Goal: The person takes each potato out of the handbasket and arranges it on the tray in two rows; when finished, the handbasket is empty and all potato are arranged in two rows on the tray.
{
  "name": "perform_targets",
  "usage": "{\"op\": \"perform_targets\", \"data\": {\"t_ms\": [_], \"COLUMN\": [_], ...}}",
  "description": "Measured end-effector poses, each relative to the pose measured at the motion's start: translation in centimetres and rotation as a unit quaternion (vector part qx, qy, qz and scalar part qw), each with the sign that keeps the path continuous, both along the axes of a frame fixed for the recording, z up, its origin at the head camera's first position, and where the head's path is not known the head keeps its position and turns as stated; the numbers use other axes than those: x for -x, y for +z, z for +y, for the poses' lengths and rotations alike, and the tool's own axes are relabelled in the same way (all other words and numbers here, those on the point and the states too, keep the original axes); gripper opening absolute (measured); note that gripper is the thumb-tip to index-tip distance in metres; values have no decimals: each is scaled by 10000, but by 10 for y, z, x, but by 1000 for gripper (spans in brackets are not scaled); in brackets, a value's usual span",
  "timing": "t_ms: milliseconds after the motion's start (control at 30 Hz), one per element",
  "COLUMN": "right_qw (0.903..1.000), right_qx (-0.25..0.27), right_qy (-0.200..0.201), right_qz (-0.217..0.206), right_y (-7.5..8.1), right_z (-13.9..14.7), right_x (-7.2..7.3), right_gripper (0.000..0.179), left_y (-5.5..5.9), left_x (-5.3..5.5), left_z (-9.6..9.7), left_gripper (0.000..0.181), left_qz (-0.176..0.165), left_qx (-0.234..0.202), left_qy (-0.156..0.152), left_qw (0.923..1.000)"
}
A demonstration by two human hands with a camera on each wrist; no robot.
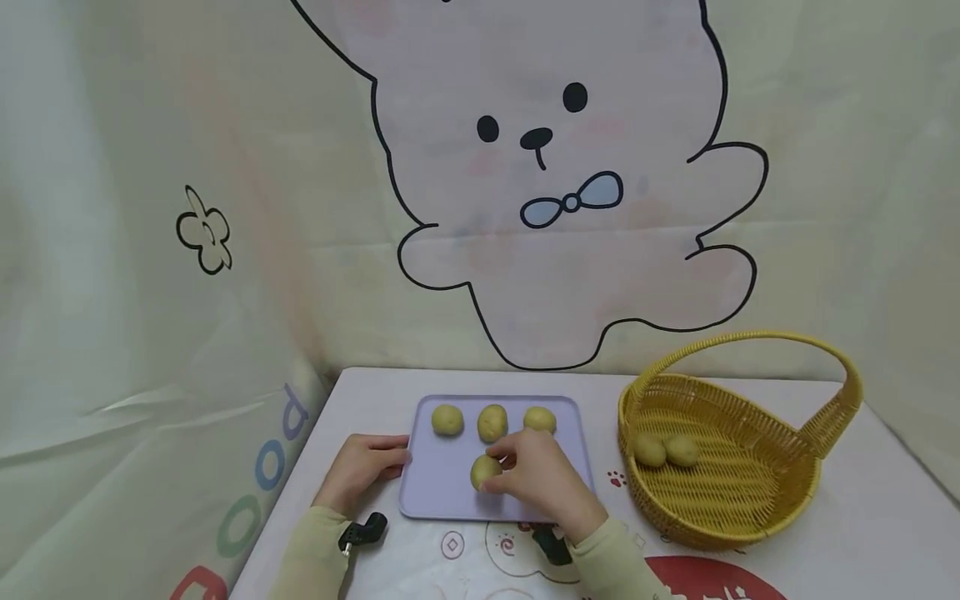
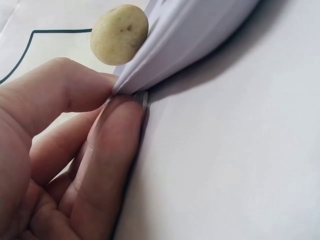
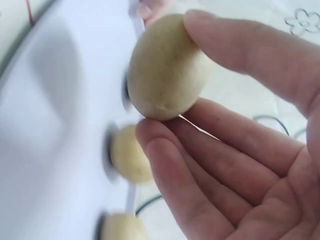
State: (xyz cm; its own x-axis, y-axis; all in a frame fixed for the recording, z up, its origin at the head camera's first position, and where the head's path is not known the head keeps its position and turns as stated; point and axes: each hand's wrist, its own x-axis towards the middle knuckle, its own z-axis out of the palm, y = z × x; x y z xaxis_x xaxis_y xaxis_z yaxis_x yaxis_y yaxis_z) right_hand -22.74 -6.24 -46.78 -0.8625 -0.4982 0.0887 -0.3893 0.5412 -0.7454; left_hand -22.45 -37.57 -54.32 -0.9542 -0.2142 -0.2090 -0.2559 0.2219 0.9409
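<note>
A: Right hand, quick. What do we log?

B: Head view, lower centre: we see the right hand point(image 1: 543, 475) coming in from the lower right, the forearm slanting up and left. It's pinching a held potato point(image 1: 487, 472), thumb toward the bottom of the frame, fingertips above.

A: Does the right wrist view agree?

B: Yes. We get the thumb on the potato's upper right, fingertips against its lower end, the other fingers loosely bent below.

A: Off the lilac tray point(image 1: 442, 492) or touching it?

B: We can't tell; put it over the tray's middle, toward the lower edge.

A: Left hand point(image 1: 363, 467)?

B: Lower left of centre, fingers pointing right, at the tray's left edge. In the left wrist view we see the fingertips pinching the rim, one digit on each side.

A: Other potatoes?

B: We count three in a row point(image 1: 492, 423) along the tray's upper part, the rightmost just above the right hand. Two more potatoes point(image 1: 682, 451) lie side by side at the left of the yellow woven basket point(image 1: 697, 536), lower right of frame.

A: On the wrist?

B: A black mount point(image 1: 365, 531) below the left hand.
</note>
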Motion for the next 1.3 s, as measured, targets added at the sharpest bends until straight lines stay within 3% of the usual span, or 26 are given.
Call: {"op": "perform_targets", "data": {"t_ms": [433,867,1300], "right_qw": [9997,9994,9990], "right_qx": [-43,-104,-225], "right_qy": [255,253,117], "right_qz": [-8,232,369], "right_y": [-27,-31,-36], "right_z": [-53,-64,-68], "right_x": [8,13,8], "right_gripper": [41,44,44], "left_y": [0,3,1], "left_x": [-1,0,1], "left_z": [-1,1,0], "left_gripper": [36,35,34], "left_qz": [24,37,15], "left_qx": [-82,-115,-94], "left_qy": [-4,32,-8], "left_qw": [10000,9999,10000]}}
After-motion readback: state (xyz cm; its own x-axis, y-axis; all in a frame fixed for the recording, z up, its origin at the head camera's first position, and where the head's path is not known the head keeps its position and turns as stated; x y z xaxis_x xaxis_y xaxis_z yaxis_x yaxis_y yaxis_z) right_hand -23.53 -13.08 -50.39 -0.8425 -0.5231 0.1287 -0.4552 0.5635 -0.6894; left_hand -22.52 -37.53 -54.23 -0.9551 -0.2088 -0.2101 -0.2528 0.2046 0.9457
